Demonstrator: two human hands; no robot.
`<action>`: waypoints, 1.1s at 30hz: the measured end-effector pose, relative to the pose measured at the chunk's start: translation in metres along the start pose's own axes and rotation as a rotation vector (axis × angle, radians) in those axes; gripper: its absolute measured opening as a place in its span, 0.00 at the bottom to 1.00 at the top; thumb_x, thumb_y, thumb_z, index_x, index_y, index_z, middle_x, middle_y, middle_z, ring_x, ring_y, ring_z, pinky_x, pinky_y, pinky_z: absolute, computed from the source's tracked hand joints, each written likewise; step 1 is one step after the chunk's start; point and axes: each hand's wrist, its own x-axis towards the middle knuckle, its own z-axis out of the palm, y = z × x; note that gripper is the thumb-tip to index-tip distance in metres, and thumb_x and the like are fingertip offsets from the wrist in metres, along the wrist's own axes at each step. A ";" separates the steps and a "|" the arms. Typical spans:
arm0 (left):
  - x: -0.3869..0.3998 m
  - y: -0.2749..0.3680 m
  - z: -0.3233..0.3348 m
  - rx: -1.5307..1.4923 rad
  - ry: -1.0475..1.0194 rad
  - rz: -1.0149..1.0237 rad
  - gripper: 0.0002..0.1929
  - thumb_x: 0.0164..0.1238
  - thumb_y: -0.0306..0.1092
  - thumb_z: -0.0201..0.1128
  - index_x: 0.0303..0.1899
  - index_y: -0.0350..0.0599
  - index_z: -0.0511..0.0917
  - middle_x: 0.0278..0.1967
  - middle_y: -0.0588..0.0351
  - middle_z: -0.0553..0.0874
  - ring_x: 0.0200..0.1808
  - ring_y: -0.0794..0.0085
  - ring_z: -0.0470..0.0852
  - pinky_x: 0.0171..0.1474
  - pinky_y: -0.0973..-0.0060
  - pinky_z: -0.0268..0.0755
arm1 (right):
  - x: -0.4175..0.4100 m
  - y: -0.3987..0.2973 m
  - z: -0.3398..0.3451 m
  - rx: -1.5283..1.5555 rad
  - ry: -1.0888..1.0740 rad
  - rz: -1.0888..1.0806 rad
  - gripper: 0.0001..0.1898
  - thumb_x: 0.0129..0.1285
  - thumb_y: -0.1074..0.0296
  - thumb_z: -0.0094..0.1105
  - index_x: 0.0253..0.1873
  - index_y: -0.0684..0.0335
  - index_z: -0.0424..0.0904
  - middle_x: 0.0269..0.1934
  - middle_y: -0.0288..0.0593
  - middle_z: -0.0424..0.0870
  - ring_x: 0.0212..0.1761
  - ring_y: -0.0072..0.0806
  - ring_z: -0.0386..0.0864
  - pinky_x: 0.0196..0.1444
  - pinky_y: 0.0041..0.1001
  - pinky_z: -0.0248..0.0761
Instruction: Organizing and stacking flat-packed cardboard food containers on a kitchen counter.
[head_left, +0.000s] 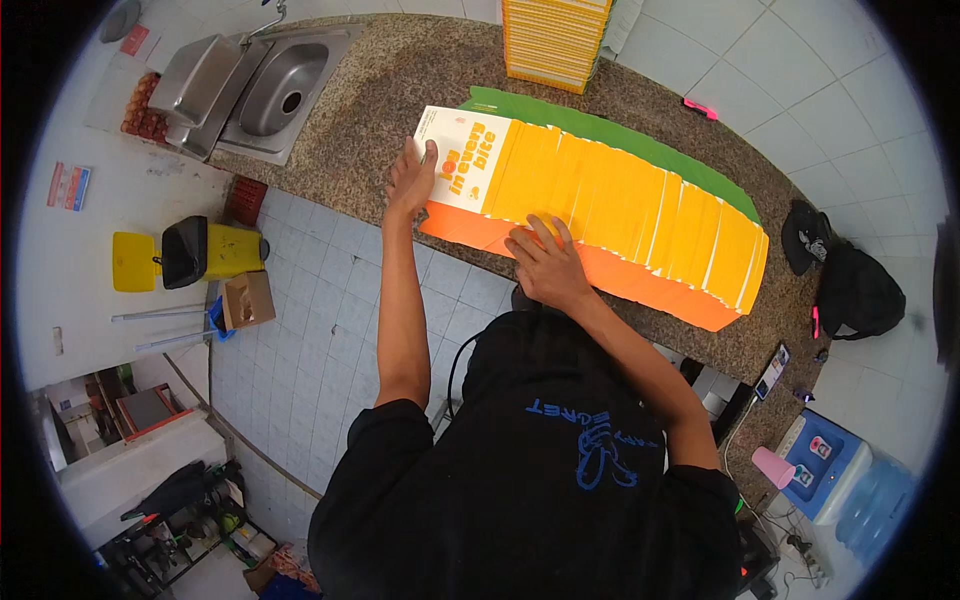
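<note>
A long row of flat, folded cardboard cartons (600, 199) leans fanned out on the speckled stone countertop (360, 97). Yellow edges run along its middle, with green flaps on the far side and orange flaps towards me. The leftmost carton shows a white printed panel (469, 154). My left hand (411, 178) is at this end, its thumb at the panel's edge and its fingers along the left side. On the near side of the row, the spread fingers of my right hand (551, 259) rest against the yellow edges and orange flaps, holding nothing between them.
Behind the row rises a tall stack of yellow-edged cartons (555, 45). A steel sink (289, 86) lies left. Pink markers (700, 109), a black cap (806, 236), a black bag (859, 292) and a phone (772, 371) lie right. A blue water dispenser (825, 461) stands lower right.
</note>
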 end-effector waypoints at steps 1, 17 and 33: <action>-0.001 0.001 0.000 0.021 -0.001 -0.009 0.48 0.71 0.77 0.33 0.81 0.53 0.40 0.81 0.45 0.47 0.82 0.47 0.40 0.77 0.38 0.27 | 0.001 0.001 0.000 0.000 0.000 0.001 0.22 0.57 0.63 0.62 0.58 0.58 0.80 0.59 0.36 0.77 0.74 0.38 0.65 0.78 0.49 0.50; -0.005 0.006 -0.001 0.026 0.007 0.000 0.49 0.70 0.78 0.34 0.81 0.52 0.40 0.81 0.44 0.46 0.82 0.45 0.41 0.77 0.37 0.28 | 0.010 0.004 -0.002 -0.014 -0.082 -0.090 0.14 0.60 0.65 0.59 0.50 0.60 0.83 0.65 0.33 0.77 0.79 0.36 0.59 0.81 0.44 0.45; -0.009 0.008 -0.008 -0.065 -0.026 -0.012 0.52 0.69 0.79 0.35 0.81 0.48 0.35 0.81 0.40 0.46 0.82 0.44 0.40 0.77 0.38 0.24 | 0.023 -0.011 0.000 -0.022 -0.046 -0.002 0.25 0.60 0.63 0.61 0.64 0.48 0.77 0.58 0.33 0.78 0.71 0.40 0.68 0.76 0.49 0.52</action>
